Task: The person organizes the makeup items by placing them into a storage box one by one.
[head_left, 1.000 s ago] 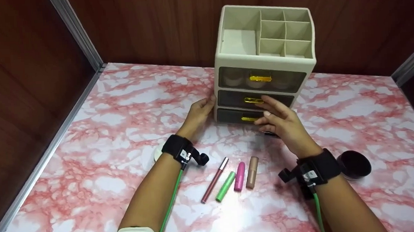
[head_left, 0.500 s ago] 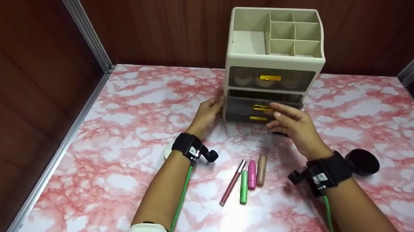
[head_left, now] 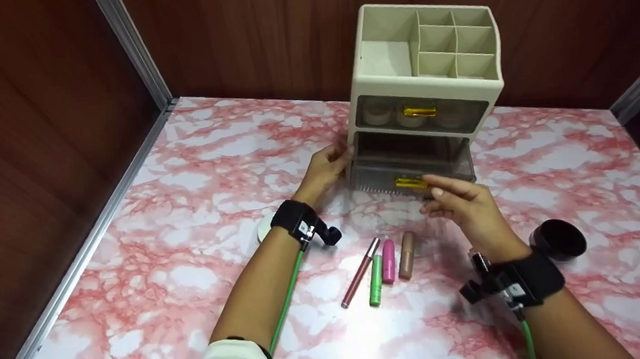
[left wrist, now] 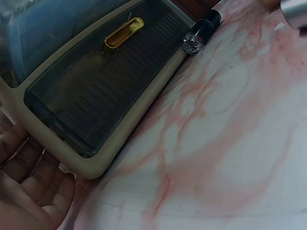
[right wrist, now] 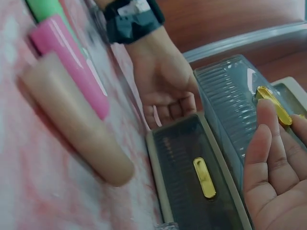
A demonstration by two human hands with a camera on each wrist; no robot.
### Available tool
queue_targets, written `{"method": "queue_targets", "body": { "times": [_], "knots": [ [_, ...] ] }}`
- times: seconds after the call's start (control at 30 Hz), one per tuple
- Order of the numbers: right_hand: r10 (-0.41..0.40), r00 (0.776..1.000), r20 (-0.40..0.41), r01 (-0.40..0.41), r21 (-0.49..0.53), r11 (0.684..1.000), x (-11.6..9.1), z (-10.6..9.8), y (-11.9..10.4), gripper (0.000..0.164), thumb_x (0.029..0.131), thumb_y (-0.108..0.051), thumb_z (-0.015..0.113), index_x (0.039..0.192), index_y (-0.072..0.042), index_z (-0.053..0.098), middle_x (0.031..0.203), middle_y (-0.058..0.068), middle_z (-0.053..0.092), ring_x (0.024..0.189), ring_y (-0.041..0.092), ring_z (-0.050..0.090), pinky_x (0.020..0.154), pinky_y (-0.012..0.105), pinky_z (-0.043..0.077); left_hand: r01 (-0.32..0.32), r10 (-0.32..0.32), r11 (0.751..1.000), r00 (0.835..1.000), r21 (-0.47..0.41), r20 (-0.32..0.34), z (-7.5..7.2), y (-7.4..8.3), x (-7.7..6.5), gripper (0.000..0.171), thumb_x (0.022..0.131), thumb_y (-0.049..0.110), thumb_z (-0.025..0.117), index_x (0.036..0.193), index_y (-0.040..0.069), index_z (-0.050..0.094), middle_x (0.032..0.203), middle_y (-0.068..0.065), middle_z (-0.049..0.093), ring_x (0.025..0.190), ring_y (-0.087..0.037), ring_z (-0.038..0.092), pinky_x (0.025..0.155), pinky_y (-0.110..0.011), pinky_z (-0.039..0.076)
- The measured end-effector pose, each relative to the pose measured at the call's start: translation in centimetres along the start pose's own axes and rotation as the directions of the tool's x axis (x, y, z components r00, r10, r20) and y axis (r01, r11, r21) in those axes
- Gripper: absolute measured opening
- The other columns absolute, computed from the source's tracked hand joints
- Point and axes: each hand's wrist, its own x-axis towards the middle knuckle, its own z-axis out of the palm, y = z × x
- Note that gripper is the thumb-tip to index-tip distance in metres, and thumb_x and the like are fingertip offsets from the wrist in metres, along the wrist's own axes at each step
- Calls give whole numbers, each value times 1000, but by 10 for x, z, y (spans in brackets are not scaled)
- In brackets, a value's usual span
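A cream cosmetic organizer (head_left: pixel 429 83) stands at the back, with divided compartments on top and smoky drawers below. Its middle drawer (head_left: pixel 373 180) is pulled well out. At that drawer's gold handle (right wrist: pixel 273 105), my right hand (head_left: pixel 474 208) pinches with its fingertips, palm turned inward. My left hand (head_left: pixel 322 171) rests against the organizer's left side, low down, its fingers loosely bent along the wall in the left wrist view. Through the front of the top drawer (head_left: pixel 369 114), pale round shapes show. The bottom drawer (left wrist: pixel 105 86) is closed, its gold handle (left wrist: pixel 123 36) unheld.
A lip gloss tube (head_left: pixel 360 275) and green (head_left: pixel 375 282), pink (head_left: pixel 388 262) and brown (head_left: pixel 407 255) tubes lie in front. A black round jar (head_left: pixel 558 239) sits right. A small black bottle (left wrist: pixel 204 31) lies by the organizer. A white round item (head_left: pixel 265 227) is partly behind the left wrist.
The middle drawer has slid out toward me with my right hand at its handle. The green tube has turned to lie more upright in view. The left hand has kept its place.
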Motion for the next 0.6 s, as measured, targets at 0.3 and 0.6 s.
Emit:
{"method": "queue_targets", "body": {
  "times": [0.3, 0.6],
  "knots": [
    [-19, 1000, -23, 19, 18, 1000, -21, 5, 4, 32, 97, 0, 56, 128, 10, 56, 109, 17, 67, 82, 25, 68, 79, 36, 55, -11, 12, 998, 1000, -54, 10, 4, 3, 1, 29, 90, 31, 71, 88, 3, 64, 88, -7, 63, 82, -17, 57, 71, -27, 48],
    [4, 1000, -8, -5, -32, 999, -34, 6, 1, 34, 98, -3, 57, 130, 8, 56, 118, 18, 64, 85, 26, 67, 81, 37, 55, -31, 31, 999, 999, 15, 16, 3, -1, 0, 33, 90, 33, 71, 93, 1, 65, 88, -6, 62, 80, -17, 55, 69, -27, 47]
  ]
}}
